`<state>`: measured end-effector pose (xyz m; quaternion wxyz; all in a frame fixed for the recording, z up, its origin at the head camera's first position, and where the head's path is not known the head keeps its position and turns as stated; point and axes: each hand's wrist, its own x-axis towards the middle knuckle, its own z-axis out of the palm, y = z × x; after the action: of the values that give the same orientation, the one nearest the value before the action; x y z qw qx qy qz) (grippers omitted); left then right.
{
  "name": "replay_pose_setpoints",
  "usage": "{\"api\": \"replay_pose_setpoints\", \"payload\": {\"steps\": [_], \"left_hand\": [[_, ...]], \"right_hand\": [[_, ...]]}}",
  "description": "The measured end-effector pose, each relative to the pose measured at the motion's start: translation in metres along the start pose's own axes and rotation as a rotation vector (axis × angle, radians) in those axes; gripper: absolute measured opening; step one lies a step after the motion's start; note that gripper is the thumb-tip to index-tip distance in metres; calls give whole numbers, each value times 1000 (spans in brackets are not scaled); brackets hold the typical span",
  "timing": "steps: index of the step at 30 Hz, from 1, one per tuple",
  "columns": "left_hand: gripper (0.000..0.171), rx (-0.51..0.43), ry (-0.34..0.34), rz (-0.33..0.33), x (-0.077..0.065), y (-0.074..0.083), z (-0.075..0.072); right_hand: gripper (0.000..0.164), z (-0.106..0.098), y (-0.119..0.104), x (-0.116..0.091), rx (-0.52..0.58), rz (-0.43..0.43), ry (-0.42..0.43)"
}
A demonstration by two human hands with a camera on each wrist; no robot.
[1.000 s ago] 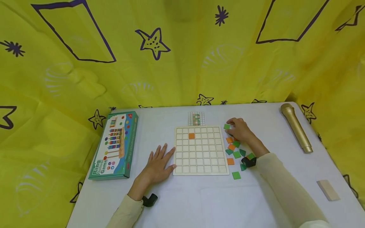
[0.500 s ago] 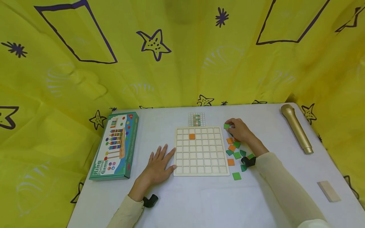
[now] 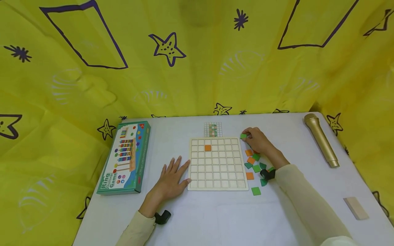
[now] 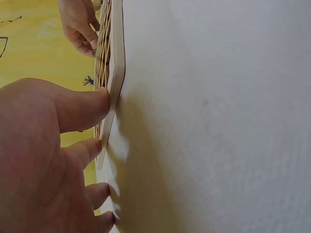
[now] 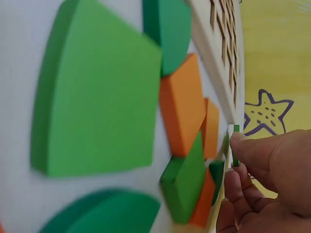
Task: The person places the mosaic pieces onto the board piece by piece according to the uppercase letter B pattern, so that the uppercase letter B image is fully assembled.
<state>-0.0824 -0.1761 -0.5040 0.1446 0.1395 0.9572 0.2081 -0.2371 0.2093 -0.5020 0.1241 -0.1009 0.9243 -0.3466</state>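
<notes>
A pale wooden grid board (image 3: 218, 188) lies flat on the table, with one orange square tile (image 3: 208, 148) set in a cell of its second row. My left hand (image 3: 170, 181) rests at the board's left edge, fingers spread; in the left wrist view the thumb (image 4: 90, 109) and a finger touch that edge. At the board's upper right corner my right hand (image 3: 258, 140) pinches a green square tile (image 3: 243, 136) between thumb and fingertips. The right wrist view shows that green tile (image 5: 236, 145) edge-on. Loose green and orange tiles (image 3: 251, 160) lie below the right hand, some hidden by the wrist.
A small printed pattern card (image 3: 213, 130) lies behind the board. The ring game box (image 3: 125, 157) is at the left. A gold microphone (image 3: 321, 140) and a pale wooden block (image 3: 356, 208) are at the right. A yellow curtain (image 3: 197, 68) hangs behind the table.
My right hand has shifted slightly left with the green tile, toward the board's upper right corner. The left hand stays at the board's edge.
</notes>
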Motion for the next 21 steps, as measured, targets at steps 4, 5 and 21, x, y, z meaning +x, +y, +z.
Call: {"api": "replay_pose_setpoints", "payload": {"steps": [4,5,21], "left_hand": [[69,12,-6,-13,0,1,0],[68,13,-6,-15,0,1,0],[69,-4,4,-3,-1,1,-2]], "right_hand": [[37,1,-8,1,12,-23,20],[37,2,-10,2,15,-31,25],[34,43,-59,2,18,-157,-116]]}}
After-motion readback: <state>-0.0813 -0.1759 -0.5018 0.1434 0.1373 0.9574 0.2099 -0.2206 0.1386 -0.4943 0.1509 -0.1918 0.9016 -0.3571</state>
